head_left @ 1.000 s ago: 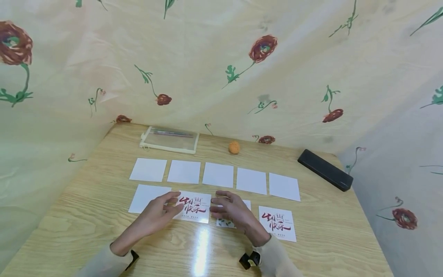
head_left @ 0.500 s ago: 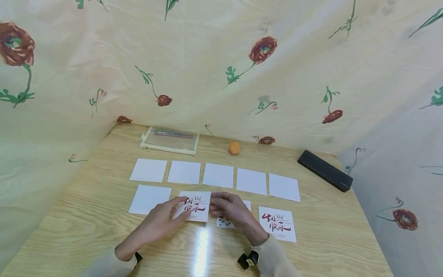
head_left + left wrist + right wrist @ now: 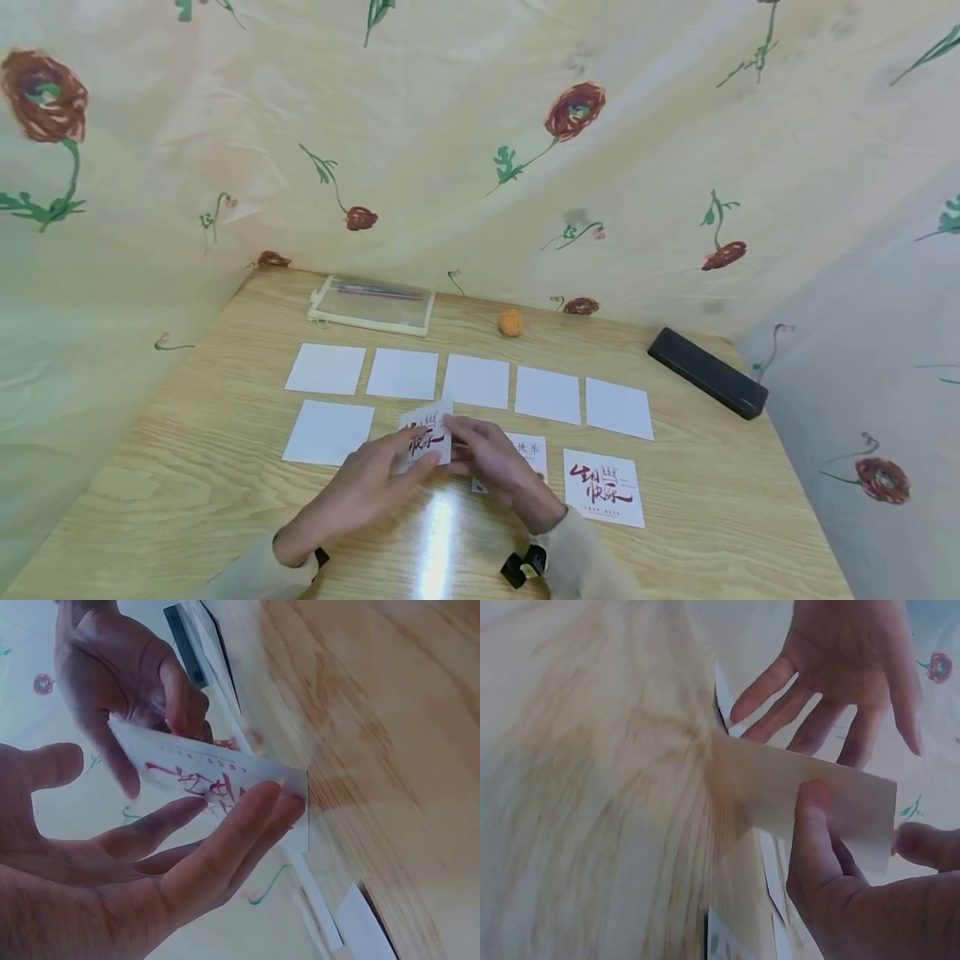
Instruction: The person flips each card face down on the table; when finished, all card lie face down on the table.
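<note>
White square card (image 3: pixel 427 431) — red calligraphy on its printed face, blank on the reverse — stands tilted up on one edge on the wooden table, in the near row between a blank card and a printed one.

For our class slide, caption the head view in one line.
Both hands tilt a white square red-lettered card up off the light wooden table.

We see a glossy wood-grain table (image 3: pixel 187 475) throwing back glare, smooth matt paper cards (image 3: pixel 401 373), a clear plastic pouch (image 3: pixel 371 305), a matt black case (image 3: pixel 707 371), and a soft printed cloth backdrop (image 3: pixel 450 125).
</note>
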`<control>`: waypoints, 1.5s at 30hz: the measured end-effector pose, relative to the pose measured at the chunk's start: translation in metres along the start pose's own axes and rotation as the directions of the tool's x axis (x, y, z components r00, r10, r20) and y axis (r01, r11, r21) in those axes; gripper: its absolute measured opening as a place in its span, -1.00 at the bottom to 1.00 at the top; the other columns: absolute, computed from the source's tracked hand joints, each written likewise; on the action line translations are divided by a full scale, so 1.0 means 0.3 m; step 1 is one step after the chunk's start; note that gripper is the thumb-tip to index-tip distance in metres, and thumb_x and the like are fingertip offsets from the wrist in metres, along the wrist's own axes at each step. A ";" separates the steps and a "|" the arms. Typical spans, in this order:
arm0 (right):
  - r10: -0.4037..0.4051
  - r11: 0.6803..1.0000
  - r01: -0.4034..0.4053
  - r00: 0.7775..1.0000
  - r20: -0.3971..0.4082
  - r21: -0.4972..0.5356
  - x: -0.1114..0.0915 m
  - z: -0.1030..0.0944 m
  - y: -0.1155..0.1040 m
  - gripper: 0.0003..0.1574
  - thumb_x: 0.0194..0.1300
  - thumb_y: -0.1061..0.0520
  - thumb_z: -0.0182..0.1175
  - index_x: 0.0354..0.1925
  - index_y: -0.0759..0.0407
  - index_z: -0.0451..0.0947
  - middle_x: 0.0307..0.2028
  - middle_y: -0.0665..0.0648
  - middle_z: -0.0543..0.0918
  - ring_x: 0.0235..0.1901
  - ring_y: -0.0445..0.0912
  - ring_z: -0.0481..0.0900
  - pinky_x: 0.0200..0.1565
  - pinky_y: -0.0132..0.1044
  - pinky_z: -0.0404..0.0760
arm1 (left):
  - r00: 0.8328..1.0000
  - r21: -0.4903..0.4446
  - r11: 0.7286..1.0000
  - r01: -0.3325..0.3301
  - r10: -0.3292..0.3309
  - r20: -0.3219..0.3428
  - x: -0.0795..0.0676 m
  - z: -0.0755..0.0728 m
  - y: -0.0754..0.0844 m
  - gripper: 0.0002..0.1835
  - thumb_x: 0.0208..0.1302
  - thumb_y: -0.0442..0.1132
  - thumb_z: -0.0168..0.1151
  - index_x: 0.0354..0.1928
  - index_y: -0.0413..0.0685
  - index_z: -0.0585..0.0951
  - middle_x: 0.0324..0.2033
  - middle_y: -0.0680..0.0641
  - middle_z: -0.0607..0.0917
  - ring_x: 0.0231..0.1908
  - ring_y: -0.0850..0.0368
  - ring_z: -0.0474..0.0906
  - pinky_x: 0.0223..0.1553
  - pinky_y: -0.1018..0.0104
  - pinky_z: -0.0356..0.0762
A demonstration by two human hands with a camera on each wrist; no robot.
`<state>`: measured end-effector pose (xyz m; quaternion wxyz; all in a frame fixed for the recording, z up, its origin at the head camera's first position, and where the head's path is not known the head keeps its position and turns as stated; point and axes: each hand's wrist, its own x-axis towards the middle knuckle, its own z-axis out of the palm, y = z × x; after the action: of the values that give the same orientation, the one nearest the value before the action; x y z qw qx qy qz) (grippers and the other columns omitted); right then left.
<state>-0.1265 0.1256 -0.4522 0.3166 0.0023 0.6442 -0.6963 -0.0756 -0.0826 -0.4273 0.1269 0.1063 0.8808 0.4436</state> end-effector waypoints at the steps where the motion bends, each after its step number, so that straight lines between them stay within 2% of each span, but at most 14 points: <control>1: 0.003 1.000 -0.003 1.000 0.000 0.026 0.000 0.002 -0.001 -0.27 0.65 -0.18 0.00 0.37 0.41 0.44 0.04 0.26 0.72 -0.15 -0.15 0.77 0.01 -0.30 0.78 | 1.000 -0.015 1.000 0.010 -0.010 -0.005 0.004 0.000 0.000 -0.29 0.55 0.25 0.07 0.47 -0.13 0.46 0.30 -0.26 0.64 0.20 -0.19 0.66 0.08 -0.11 0.70; 4: 0.002 0.996 -0.003 1.000 0.005 0.085 0.001 0.011 -0.001 -0.28 0.69 -0.14 -0.08 0.40 0.43 0.39 0.06 0.25 0.70 -0.13 -0.15 0.77 0.02 -0.33 0.77 | 0.999 -0.094 0.995 0.033 -0.034 0.000 0.014 -0.003 0.000 -0.36 0.55 0.23 0.09 0.41 -0.07 0.51 0.28 -0.26 0.66 0.07 -0.13 0.74 -0.11 0.05 0.74; 8: -0.010 0.996 0.010 1.000 0.005 0.084 0.005 0.028 0.006 -0.40 0.68 0.02 -0.03 0.38 0.47 0.39 0.03 0.21 0.72 -0.17 -0.20 0.77 -0.02 -0.39 0.77 | 0.999 -0.208 0.977 0.049 -0.044 0.029 0.020 -0.007 -0.001 -0.44 0.56 0.19 0.10 0.36 -0.02 0.53 0.38 -0.27 0.57 0.12 -0.21 0.72 -0.09 0.01 0.78; 10: -0.011 0.998 0.012 1.000 -0.004 0.065 0.006 0.036 0.011 -0.42 0.65 0.05 0.04 0.37 0.47 0.39 0.02 0.20 0.73 -0.18 -0.21 0.77 -0.02 -0.39 0.77 | 0.999 -0.241 0.969 0.047 -0.040 0.034 0.021 -0.008 -0.002 -0.46 0.56 0.17 0.11 0.34 -0.02 0.53 0.39 -0.28 0.56 0.14 -0.24 0.70 -0.06 -0.02 0.78; 14: -0.001 1.000 0.002 0.999 -0.050 0.016 0.007 0.049 0.017 -0.30 0.59 -0.06 0.15 0.40 0.42 0.38 0.12 0.27 0.68 -0.12 -0.16 0.77 0.04 -0.30 0.77 | 0.999 -0.305 0.952 0.037 -0.034 0.016 0.025 -0.014 -0.001 -0.45 0.56 0.12 0.14 0.37 -0.07 0.49 0.35 -0.29 0.58 0.12 -0.21 0.72 0.01 0.01 0.77; 19: -0.023 0.995 0.010 0.991 -0.131 -0.100 0.005 0.054 0.012 -0.14 0.50 -0.19 0.25 0.45 0.35 0.32 0.31 0.40 0.56 0.03 0.01 0.75 0.06 -0.16 0.78 | 1.000 -0.442 0.897 0.015 -0.021 -0.008 0.024 -0.036 -0.007 -0.45 0.57 -0.08 0.18 0.45 -0.16 0.41 0.34 -0.33 0.56 0.13 -0.17 0.73 0.08 0.06 0.75; 23: -0.070 0.984 0.034 0.977 -0.200 -0.177 -0.001 0.047 0.000 -0.14 0.44 -0.15 0.34 0.43 0.33 0.35 0.29 0.41 0.55 -0.08 0.02 0.75 -0.03 -0.11 0.80 | 0.998 -0.486 0.874 -0.023 -0.011 -0.067 0.019 -0.054 -0.016 -0.48 0.53 -0.19 0.22 0.46 -0.08 0.43 0.30 -0.30 0.60 0.11 -0.08 0.74 0.06 0.14 0.75; 28: -0.137 0.975 0.081 0.952 -0.272 -0.208 -0.001 0.013 -0.001 -0.37 0.42 0.06 0.38 0.31 0.31 0.48 0.11 0.33 0.58 -0.27 -0.08 0.67 -0.23 -0.20 0.78 | 0.989 -0.454 0.890 -0.038 -0.033 -0.147 0.014 -0.081 -0.033 -0.48 0.47 -0.25 0.28 0.43 0.02 0.50 0.21 -0.24 0.63 0.01 0.07 0.75 -0.08 0.26 0.75; 32: -0.181 0.961 0.103 0.936 -0.302 -0.258 -0.002 -0.013 0.001 -0.52 0.42 0.15 0.35 0.21 0.28 0.51 0.01 0.29 0.64 -0.38 -0.10 0.67 -0.40 -0.27 0.66 | 0.975 -0.353 0.935 -0.037 -0.044 -0.218 0.020 -0.090 -0.049 -0.49 0.39 -0.39 0.31 0.36 -0.06 0.58 0.05 -0.19 0.63 -0.04 0.05 0.75 -0.26 0.41 0.68; 34: -0.191 0.954 0.101 0.930 -0.313 -0.282 -0.005 -0.021 0.001 -0.57 0.43 0.17 0.34 0.18 0.27 0.51 -0.02 0.30 0.66 -0.43 -0.10 0.69 -0.45 -0.29 0.59 | 0.968 -0.281 0.959 -0.034 -0.038 -0.249 0.025 -0.089 -0.055 -0.50 0.34 -0.46 0.32 0.32 -0.12 0.61 -0.03 -0.16 0.65 -0.06 0.01 0.76 -0.30 0.44 0.66; 36: -0.193 0.951 0.095 0.926 -0.324 -0.294 -0.005 -0.026 -0.001 -0.60 0.43 0.19 0.34 0.15 0.27 0.53 -0.04 0.29 0.68 -0.43 -0.08 0.72 -0.45 -0.27 0.60 | 0.963 -0.214 0.976 -0.025 -0.034 -0.266 0.029 -0.090 -0.061 -0.51 0.30 -0.49 0.35 0.28 -0.18 0.64 -0.10 -0.14 0.68 -0.10 -0.02 0.77 -0.28 0.44 0.68; 40: -0.194 0.941 0.079 0.923 -0.333 -0.329 -0.005 -0.033 0.001 -0.65 0.42 0.24 0.32 0.13 0.30 0.57 -0.06 0.31 0.69 -0.37 -0.05 0.77 -0.34 -0.21 0.74 | 0.972 -0.139 0.990 -0.005 -0.027 -0.233 0.030 -0.097 -0.069 -0.61 0.28 -0.48 0.38 0.16 -0.31 0.69 -0.14 -0.15 0.71 -0.14 -0.03 0.78 -0.25 0.36 0.74; 45: -0.174 0.932 0.046 0.927 -0.331 -0.359 -0.008 -0.039 0.002 -0.63 0.42 0.20 0.32 0.14 0.32 0.63 -0.07 0.31 0.70 -0.33 -0.03 0.80 -0.27 -0.19 0.80 | 0.986 -0.091 0.995 0.031 -0.045 -0.162 0.029 -0.097 -0.076 -0.80 0.35 -0.34 0.38 -0.04 -0.28 0.73 -0.07 -0.20 0.74 -0.12 -0.06 0.77 -0.23 0.25 0.74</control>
<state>-0.1289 0.1371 -0.4537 0.1495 0.0366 0.8019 -0.5772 -0.0948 -0.1153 -0.4301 0.0673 0.0469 0.8695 0.4870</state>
